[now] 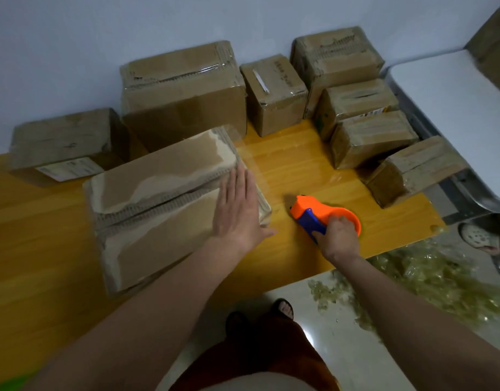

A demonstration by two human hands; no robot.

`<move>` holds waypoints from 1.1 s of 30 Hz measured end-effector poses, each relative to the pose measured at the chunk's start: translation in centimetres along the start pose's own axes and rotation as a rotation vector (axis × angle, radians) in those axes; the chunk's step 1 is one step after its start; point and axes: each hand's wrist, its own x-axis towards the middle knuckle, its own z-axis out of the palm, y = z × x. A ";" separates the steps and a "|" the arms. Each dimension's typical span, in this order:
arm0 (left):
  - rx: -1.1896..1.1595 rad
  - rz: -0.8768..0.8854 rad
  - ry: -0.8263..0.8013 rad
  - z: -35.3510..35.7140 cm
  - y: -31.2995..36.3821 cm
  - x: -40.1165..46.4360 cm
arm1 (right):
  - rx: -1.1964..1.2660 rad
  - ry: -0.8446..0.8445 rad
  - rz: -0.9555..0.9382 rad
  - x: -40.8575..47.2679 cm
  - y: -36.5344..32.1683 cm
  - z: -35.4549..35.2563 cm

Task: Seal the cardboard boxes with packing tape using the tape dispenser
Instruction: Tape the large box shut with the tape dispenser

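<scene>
A large flat cardboard box (158,204) lies on the yellow wooden table (294,165), its two top flaps meeting at a ragged seam. My left hand (237,210) presses flat on the box's right end, fingers straight. To the right of the box, my right hand (339,238) grips the blue handle of an orange tape dispenser (319,211) that rests on the table. Clear tape seems to stretch from the box's right edge toward the dispenser.
Several taped cardboard boxes (184,91) line the back wall and the table's right side (370,136). A white metal-framed surface (452,108) stands at the far right. Crumpled clear tape scraps (429,275) litter the floor right of my feet.
</scene>
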 end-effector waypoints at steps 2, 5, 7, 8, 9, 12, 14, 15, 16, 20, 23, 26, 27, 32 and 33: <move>0.000 0.040 -0.003 -0.3 -1.7 -0.4 | 0.013 -0.027 0.007 0.8 0.1 0.3; 0.029 0.048 0.007 -0.6 -3.7 -0.9 | 0.235 0.232 -0.064 -0.1 -1.0 -0.2; 0.037 0.034 -0.001 -0.7 -3.7 -1.0 | 0.549 0.470 -0.230 -3.0 -2.9 -0.1; 0.039 0.028 0.000 -0.6 -3.5 -0.9 | 0.685 0.513 -0.308 -4.7 -4.4 0.2; 0.040 0.026 0.004 -0.5 -3.4 -0.9 | 0.797 0.504 -0.356 -6.2 -5.8 0.7; 0.042 0.039 0.017 -0.1 -3.6 -0.8 | 1.044 0.419 -0.302 -8.7 -8.9 2.1; 0.035 0.042 0.023 0.0 -3.8 -0.9 | 1.134 0.408 -0.231 -8.9 -9.8 2.1; 0.033 0.046 0.028 0.1 -3.9 -0.8 | 1.135 0.422 -0.227 -8.8 -10.0 2.1; 0.030 0.050 0.031 0.1 -3.9 -0.8 | 1.117 0.433 -0.227 -8.6 -10.1 2.1; 0.019 0.053 0.039 0.3 -4.0 -0.9 | 1.126 0.348 -0.172 -7.9 -11.0 2.2; 0.024 0.033 0.032 0.4 -4.1 -0.7 | 1.127 0.273 -0.174 -7.1 -11.7 2.0; 0.025 0.029 0.015 0.5 -4.2 -0.5 | 1.047 0.087 -0.155 -4.9 -11.7 1.2; 0.017 0.036 0.013 0.5 -4.3 -0.6 | 1.023 0.004 -0.137 -4.1 -11.5 0.8; -0.026 0.047 0.034 0.8 -4.6 -0.6 | 0.844 0.228 -0.370 -3.1 -11.0 -1.1; -0.042 0.048 0.036 0.8 -4.6 -0.6 | 0.794 0.213 -0.481 -3.1 -11.3 -1.0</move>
